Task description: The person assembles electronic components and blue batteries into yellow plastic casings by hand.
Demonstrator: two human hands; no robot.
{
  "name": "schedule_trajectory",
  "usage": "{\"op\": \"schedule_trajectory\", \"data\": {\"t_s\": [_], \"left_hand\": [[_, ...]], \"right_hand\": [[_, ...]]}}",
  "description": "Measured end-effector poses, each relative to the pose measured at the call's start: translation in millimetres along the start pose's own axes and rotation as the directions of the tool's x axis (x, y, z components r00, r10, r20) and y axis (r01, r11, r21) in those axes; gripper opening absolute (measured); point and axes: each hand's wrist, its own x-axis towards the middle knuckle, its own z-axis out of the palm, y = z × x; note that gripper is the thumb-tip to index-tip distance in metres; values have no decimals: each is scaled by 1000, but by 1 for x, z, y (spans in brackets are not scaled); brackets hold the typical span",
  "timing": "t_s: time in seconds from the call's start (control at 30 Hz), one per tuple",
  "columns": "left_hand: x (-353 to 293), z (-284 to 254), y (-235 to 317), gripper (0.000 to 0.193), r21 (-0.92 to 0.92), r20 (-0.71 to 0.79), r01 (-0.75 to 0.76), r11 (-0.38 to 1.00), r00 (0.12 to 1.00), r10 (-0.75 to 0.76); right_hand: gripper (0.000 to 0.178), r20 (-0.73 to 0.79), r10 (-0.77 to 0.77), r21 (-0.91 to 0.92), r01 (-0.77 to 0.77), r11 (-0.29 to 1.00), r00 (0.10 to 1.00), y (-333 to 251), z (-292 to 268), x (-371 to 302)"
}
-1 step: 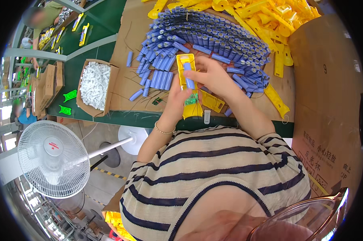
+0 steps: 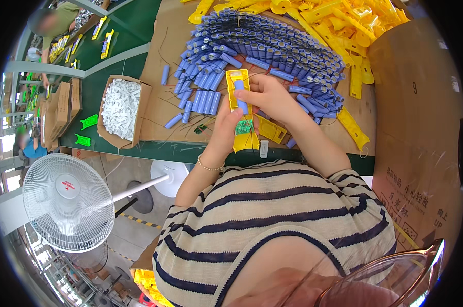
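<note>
A long yellow plastic casing (image 2: 246, 143) is held upright before me, above the table's near edge. My left hand (image 2: 224, 128) grips it from the left, thumb over its edge near a small green circuit board (image 2: 244, 127) in its lower half. A blue cylindrical battery cell (image 2: 240, 97) lies lengthwise in its upper half. My right hand (image 2: 270, 100) has its thumb pressed on that cell, with its fingers around the casing's right edge. Just beyond my hands lie loose blue cells (image 2: 206, 102) with thin wires.
Rows of blue cells (image 2: 272, 43) cover the cardboard-topped table. Yellow casings (image 2: 339, 20) pile up behind them. On the left stands a carton of small white parts (image 2: 121, 108); two green pieces (image 2: 83, 139) lie beside it. A tall carton (image 2: 416, 112) borders the right, a fan (image 2: 68, 202) the left.
The casing and both hands have shifted very slightly, with the left thumb a little higher along the casing's edge. Both grips are otherwise the same.
</note>
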Motion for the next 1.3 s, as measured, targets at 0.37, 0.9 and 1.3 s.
{"op": "schedule_trajectory", "data": {"t_s": [0.37,0.9,1.3], "left_hand": [[3,0,3,43,111,-61,80,991,995,-74],[4,0,10,45,431,-9,3,902,1000,1],[7,3,-15,69,832,29,-245,497,915,403]], "right_hand": [[23,-47,-5,-88,1,996,999,14,2,7],[27,-137,-86,-61,79,995,987,25,2,6],[22,-168,-126,-458,36,888,978,-6,2,-7]]}}
